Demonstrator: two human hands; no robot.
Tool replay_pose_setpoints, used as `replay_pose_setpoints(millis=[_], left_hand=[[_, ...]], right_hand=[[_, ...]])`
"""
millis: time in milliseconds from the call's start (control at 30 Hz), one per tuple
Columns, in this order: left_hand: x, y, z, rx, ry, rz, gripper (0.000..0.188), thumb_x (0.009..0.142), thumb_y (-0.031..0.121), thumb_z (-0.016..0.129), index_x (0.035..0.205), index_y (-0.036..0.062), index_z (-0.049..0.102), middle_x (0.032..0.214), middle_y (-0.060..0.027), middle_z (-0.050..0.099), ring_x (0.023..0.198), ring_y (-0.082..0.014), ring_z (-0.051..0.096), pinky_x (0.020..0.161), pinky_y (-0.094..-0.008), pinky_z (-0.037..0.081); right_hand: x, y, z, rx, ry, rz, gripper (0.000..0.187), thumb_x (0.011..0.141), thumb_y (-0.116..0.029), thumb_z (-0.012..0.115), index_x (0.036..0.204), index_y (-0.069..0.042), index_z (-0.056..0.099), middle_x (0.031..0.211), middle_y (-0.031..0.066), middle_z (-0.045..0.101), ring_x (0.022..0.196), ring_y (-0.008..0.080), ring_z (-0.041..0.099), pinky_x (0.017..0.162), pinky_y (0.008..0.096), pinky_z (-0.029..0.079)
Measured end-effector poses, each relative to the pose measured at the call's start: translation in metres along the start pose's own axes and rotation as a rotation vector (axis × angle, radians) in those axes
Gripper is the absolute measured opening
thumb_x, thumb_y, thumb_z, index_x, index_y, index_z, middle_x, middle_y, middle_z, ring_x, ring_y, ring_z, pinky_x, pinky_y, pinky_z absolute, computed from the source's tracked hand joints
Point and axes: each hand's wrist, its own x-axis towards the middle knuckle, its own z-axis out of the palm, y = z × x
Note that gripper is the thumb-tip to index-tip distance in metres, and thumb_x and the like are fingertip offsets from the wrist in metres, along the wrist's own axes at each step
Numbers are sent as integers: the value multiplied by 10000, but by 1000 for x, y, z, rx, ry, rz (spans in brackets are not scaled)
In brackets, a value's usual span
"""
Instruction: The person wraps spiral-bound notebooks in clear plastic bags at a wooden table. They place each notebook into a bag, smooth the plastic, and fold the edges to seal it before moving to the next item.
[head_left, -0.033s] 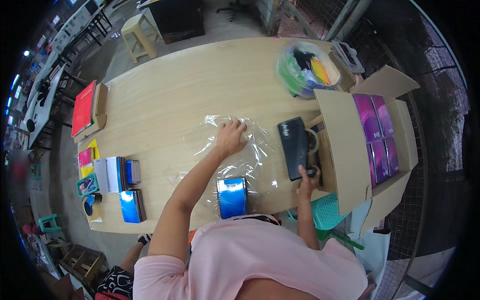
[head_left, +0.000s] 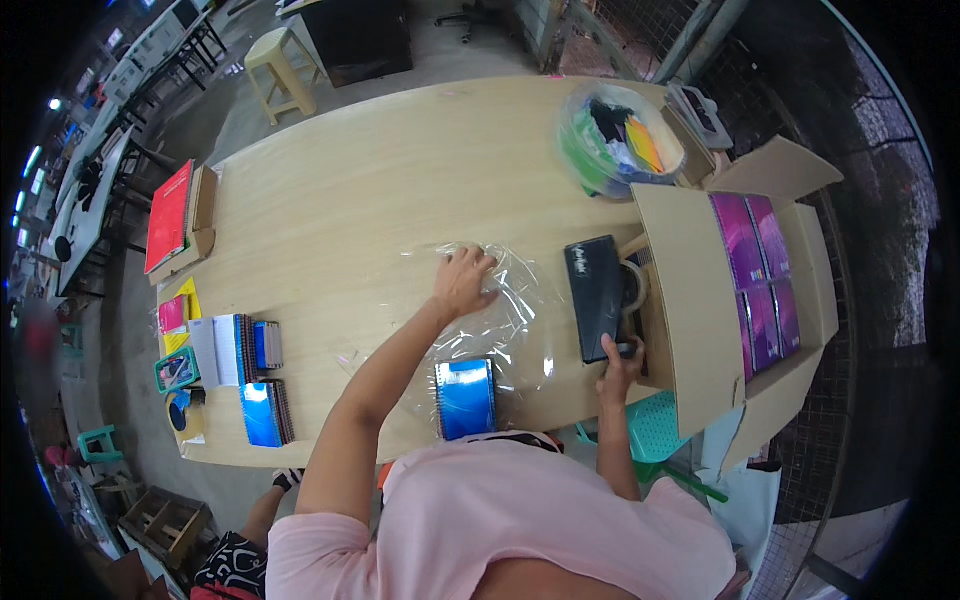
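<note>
My left hand (head_left: 465,281) lies on a crumpled sheet of clear plastic film (head_left: 515,305), thumb apart from its bent fingers. Part of the film spreads around a blue spiral notebook (head_left: 466,398) close to my body. On the right, my right hand (head_left: 617,376) is closed at the near end of a long black box (head_left: 592,300), around a small dark thing that I cannot make out. Beside the box is a roll of tape (head_left: 634,287), partly hidden.
An open carton (head_left: 700,300) with purple notebooks (head_left: 765,240) stands at right. Behind it is a clear bag-lined tub (head_left: 580,165). Blue notebooks (head_left: 262,414), a green tray (head_left: 177,371) and a red folder (head_left: 170,215) line the left side. A green stool (head_left: 660,430) stands below.
The film around my left hand has shifted and its far edge lies a little differently. My left thumb sits slightly farther from the fingers. The right hand stays at the black box.
</note>
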Motion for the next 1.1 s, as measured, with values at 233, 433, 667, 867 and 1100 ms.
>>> replay_pose_setpoints(millis=[233,433,667,867,1100], left_hand=[[36,50,14,-174,97,-173,928,618,418,813,1395,169,371,1248,-146,472,1203,-343,448,952,-529,385],[26,-43,3,-1259,164,-96,660,766,-34,609,1361,57,339,1311,-138,490,1144,-267,566,912,-346,486],[-214,-48,-81,-921,657,-464,400,813,-13,616,1201,42,535,1223,-88,567,988,-189,605,850,-324,511],[-291,24,7,-604,453,-441,337,775,-9,651,1097,91,635,1187,-94,575,1070,-255,553,875,-367,482],[-270,-5,4,-15,182,-24,534,777,123,677,1289,212,551,1416,-68,440,1318,-318,389,1065,-509,338]], right_hand=[[-6,-57,40,62,-183,2,574,647,-39,826,1096,-32,468,1063,78,506,968,186,534,873,310,461],[-1,-4,83,-462,-287,-315,694,640,-130,868,1163,-20,426,1181,169,508,1063,280,526,954,383,423],[-40,-33,56,-749,-469,-561,626,717,-198,819,1213,0,493,1160,179,577,1040,265,576,902,377,454],[-120,-52,59,-716,-1052,-112,374,798,-173,748,1076,14,580,964,122,615,798,174,616,705,286,501],[-93,18,87,-894,-666,-472,473,785,-219,737,1160,-33,515,1171,162,493,1112,343,498,897,437,445]])
